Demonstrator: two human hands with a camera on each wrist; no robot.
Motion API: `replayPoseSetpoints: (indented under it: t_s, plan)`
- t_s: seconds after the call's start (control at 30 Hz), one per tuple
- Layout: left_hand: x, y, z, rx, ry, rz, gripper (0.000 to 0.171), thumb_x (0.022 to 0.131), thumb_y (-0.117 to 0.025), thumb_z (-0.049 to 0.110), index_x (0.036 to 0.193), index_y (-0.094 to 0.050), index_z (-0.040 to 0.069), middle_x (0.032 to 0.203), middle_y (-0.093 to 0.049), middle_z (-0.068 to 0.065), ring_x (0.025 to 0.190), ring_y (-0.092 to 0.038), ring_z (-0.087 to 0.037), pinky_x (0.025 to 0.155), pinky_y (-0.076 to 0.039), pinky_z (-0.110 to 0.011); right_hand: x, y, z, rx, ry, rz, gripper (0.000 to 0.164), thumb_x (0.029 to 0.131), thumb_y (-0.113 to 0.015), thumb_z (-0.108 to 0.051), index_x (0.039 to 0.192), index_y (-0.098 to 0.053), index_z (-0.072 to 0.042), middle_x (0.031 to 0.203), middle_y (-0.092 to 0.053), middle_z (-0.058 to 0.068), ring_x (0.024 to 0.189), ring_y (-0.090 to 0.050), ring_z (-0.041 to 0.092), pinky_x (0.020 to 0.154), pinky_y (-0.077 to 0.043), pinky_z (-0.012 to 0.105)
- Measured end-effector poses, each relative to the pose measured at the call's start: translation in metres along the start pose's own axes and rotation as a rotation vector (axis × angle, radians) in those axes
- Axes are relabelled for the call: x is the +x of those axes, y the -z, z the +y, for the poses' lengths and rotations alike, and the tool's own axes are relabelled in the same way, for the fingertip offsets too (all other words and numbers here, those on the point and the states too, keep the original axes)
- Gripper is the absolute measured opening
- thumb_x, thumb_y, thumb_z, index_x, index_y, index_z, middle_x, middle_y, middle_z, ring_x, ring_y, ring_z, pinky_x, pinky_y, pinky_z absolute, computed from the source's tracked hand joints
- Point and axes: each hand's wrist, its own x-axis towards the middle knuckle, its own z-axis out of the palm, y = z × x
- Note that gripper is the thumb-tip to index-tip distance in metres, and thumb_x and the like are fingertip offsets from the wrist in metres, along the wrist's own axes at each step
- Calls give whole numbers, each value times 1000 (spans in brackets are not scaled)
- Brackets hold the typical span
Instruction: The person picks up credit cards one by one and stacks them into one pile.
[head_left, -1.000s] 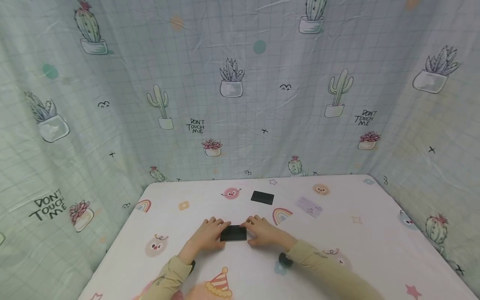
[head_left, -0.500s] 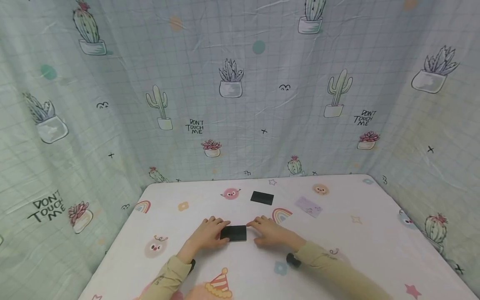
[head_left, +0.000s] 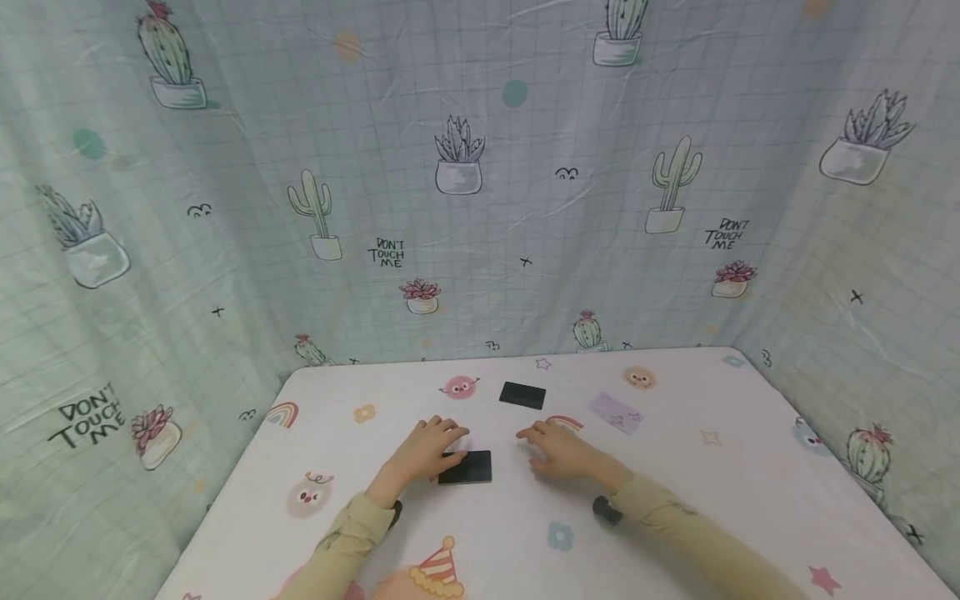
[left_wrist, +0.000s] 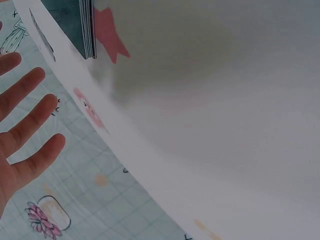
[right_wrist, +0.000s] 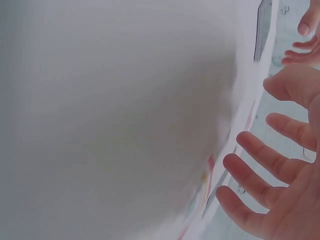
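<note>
A dark rectangular block (head_left: pixel 471 472) with layered edges, like a stack of thin flat sheets, lies on the white table between the two hands. Its layered side (left_wrist: pixel 88 30) shows at the top of the left wrist view. My left hand (head_left: pixel 422 451) hovers at the block's left end, overlapping its corner in the head view; its fingers (left_wrist: pixel 31 117) are spread and grip nothing. To the right of the block, my right hand (head_left: pixel 567 455) is apart from it over the table, its fingers (right_wrist: pixel 257 177) loosely extended with nothing in them.
Farther back on the table (head_left: pixel 660 500) lies another black rectangle (head_left: pixel 522 395), with a pale purple patterned rectangle (head_left: pixel 617 413) to its right. The tabletop bears printed cartoon figures. Cactus-print cloth (head_left: pixel 480 233) hangs behind and on both sides.
My right hand has left the block's right end and moved rightward. My left hand has let go of the left end and risen forward. The block has stayed in place.
</note>
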Motion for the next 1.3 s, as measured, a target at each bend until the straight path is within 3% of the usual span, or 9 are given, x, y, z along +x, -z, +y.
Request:
replayPoseSetpoints:
  t_s: [0.23,0.4,0.73,0.93,1.17,1.3]
  plan:
    - [17,-1,-1,26,-1,23,31,83,-59,32,109,-61,16,104,-62,-3,94,-54,-20,76,-43,-38,-2,6,15,15,-76,17,43,81,-60,-21,121,-50,-12,101,-55,2,92,-49,16,85,-41,38]
    - [27,-4,1,31,1,25,30,84,-58,32,109,-62,16,104,-62,-2,95,-54,-19,77,-44,-38,-5,10,23,22,-71,32,43,79,-61,-19,120,-51,-9,104,-55,8,94,-50,23,82,-42,41]
    - [49,-4,5,49,-75,86,26,83,-59,29,106,-63,15,100,-63,-1,95,-57,-18,73,-45,-36,-9,17,36,58,-85,39,43,81,-60,-17,121,-49,-8,109,-54,12,100,-50,29,86,-42,44]
    - [64,-5,6,43,-112,94,26,84,-59,26,105,-63,13,99,-64,-2,93,-59,-17,80,-47,-34,-10,17,46,25,-80,102,37,82,-57,-13,117,-51,-3,103,-55,14,93,-51,28,81,-43,43]
    - [82,-8,8,55,-86,55,26,84,-59,23,106,-62,10,100,-63,-5,92,-58,-20,79,-47,-35,-2,19,56,-11,-104,164,34,83,-58,-14,115,-53,-3,102,-55,14,91,-51,29,77,-43,43]
    - [89,-11,10,73,-57,35,27,83,-60,23,107,-61,9,100,-63,-6,90,-57,-22,77,-47,-35,4,22,58,-15,-171,162,36,81,-61,-15,114,-53,-3,102,-55,14,93,-51,30,79,-43,46]
